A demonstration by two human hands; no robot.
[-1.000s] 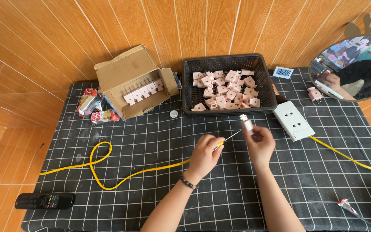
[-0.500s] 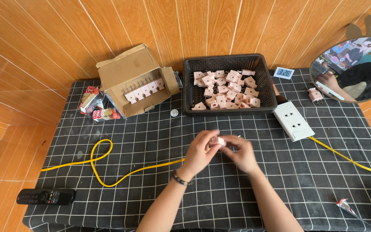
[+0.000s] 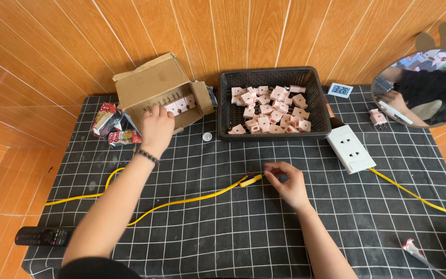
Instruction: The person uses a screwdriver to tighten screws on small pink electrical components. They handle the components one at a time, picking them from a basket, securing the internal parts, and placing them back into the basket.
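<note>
From the head camera, looking down, we see a table under a black cloth with a white grid [image 3: 223, 232], set against orange wood panelling. The left hand [image 3: 157, 126] reaches forward to the open cardboard box [image 3: 153, 88] at the far left, its fingers curled over the row of pale pink plug parts [image 3: 180, 106] standing at the box's mouth; we cannot tell whether it grips one. The right hand [image 3: 287, 183] rests on the cloth near the middle, thumb and forefinger pinched on the stripped tip of the yellow cable [image 3: 181, 200]. The cable's cut end, with its bare wires, lies just left of those fingertips, and the rest trails left across the cloth in a loose loop.

Behind the right hand, a black plastic basket [image 3: 274, 77] holds a heap of pink plugs [image 3: 272, 108]. Just to its right lies a white socket block [image 3: 350, 148], from which a second yellow lead runs off to the right edge. A small white cap [image 3: 207, 137] sits between box and basket. Snack packets [image 3: 112, 126] lie left of the box, a black remote control [image 3: 42, 236] at the near left corner, a round mirror [image 3: 424, 88] at far right, and a small digital clock [image 3: 340, 90] beside the basket.
</note>
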